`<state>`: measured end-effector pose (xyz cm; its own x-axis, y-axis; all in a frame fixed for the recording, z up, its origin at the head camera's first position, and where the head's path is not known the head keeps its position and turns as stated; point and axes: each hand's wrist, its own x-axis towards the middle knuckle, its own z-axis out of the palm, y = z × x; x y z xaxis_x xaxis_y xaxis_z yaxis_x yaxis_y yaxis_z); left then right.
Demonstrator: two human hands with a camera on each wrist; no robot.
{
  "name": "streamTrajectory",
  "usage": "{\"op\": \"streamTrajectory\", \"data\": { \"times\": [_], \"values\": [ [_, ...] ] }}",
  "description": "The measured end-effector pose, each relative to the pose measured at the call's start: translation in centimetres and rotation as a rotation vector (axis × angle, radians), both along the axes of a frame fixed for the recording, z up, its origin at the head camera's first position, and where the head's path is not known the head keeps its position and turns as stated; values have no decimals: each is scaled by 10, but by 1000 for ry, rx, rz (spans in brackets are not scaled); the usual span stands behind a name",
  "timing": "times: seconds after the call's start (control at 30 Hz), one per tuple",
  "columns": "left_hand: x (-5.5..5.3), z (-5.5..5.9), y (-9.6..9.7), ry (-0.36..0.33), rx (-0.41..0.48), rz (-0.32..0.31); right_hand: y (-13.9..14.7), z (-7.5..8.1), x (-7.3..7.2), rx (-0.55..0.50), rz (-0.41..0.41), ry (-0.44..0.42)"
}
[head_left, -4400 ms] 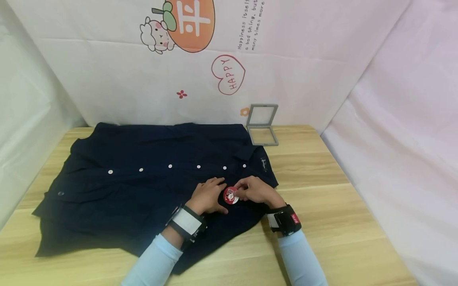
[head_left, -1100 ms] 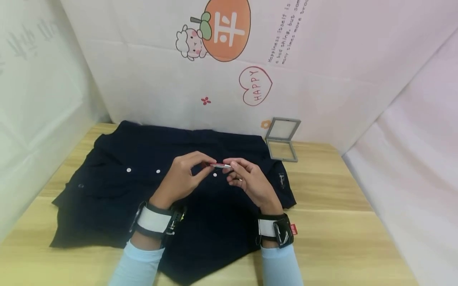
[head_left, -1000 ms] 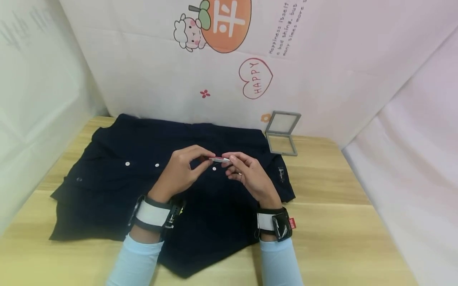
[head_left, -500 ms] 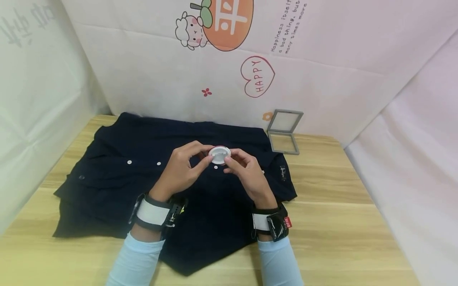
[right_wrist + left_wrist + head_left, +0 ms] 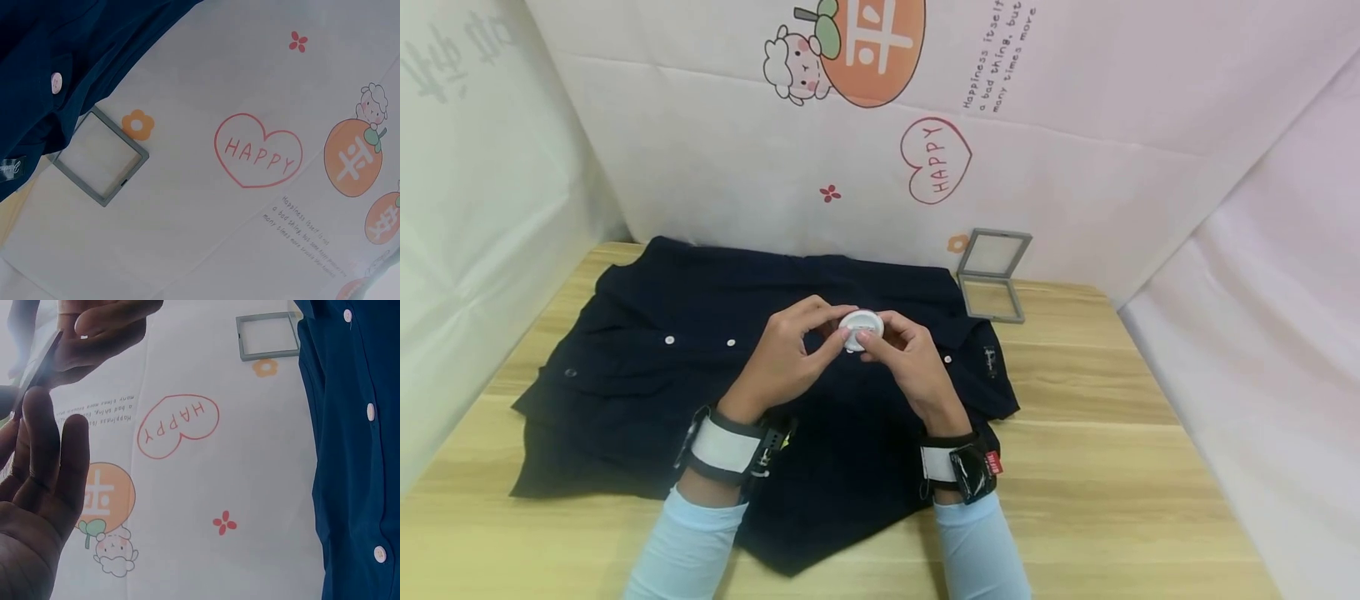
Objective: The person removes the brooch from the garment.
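Note:
A round pin badge [image 5: 867, 319] is held up over a dark navy button-up shirt [image 5: 625, 408], its white back with the pin facing the head camera. My left hand [image 5: 792, 354] pinches the badge's left edge between thumb and fingers. My right hand [image 5: 917, 367] grips its right side, the thumb lying on the back near the pin. In the left wrist view the badge [image 5: 41, 365] shows edge-on between the fingers of both hands. Its printed front is turned away from the head view. The right wrist view shows the shirt [image 5: 37, 81] but no clear hand.
An open grey square frame case [image 5: 988, 276] stands at the back of the wooden table [image 5: 1090, 450], by the shirt's collar end. A white printed cloth [image 5: 700, 158] hangs behind the table, with more white cloth at both sides.
Earlier the badge lay face up on the shirt with both hands at it. It was lifted, held edge-on, then tipped so its back shows. My right thumb has since moved inward over the back.

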<state>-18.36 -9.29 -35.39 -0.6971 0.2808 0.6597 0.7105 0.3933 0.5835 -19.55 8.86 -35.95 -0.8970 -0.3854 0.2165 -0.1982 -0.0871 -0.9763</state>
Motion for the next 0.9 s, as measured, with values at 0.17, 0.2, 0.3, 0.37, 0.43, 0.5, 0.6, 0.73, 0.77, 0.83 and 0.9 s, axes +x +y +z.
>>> {"op": "streamTrajectory", "data": {
  "times": [0.17,0.2,0.3,0.37,0.43,0.5,0.6,0.73,0.77,0.83,0.9],
  "values": [
    [0,2,1,11,20,-16,0,0,-1,2,-29,49],
    [0,3,2,12,22,-20,0,0,-2,2,-36,60],
    [0,4,2,11,26,-40,0,0,-2,5,-56,93],
    [-1,4,2,7,16,-47,0,0,-2,19,-73,115],
    [-1,5,2,3,7,-52,0,0,-2,30,-88,133],
    [0,5,1,-1,-3,-56,-1,0,-2,42,-103,144],
    [0,4,1,-5,-16,-60,-1,-1,-1,59,-119,157],
    [0,1,0,-1,-26,-59,-2,-4,-1,75,-137,178],
    [0,1,0,2,-26,-58,-2,-5,-2,74,-138,183],
    [0,0,0,6,-29,-53,-3,-7,-2,73,-143,190],
    [0,0,0,7,-30,-49,-3,-7,-2,72,-147,196]
  ]
}}
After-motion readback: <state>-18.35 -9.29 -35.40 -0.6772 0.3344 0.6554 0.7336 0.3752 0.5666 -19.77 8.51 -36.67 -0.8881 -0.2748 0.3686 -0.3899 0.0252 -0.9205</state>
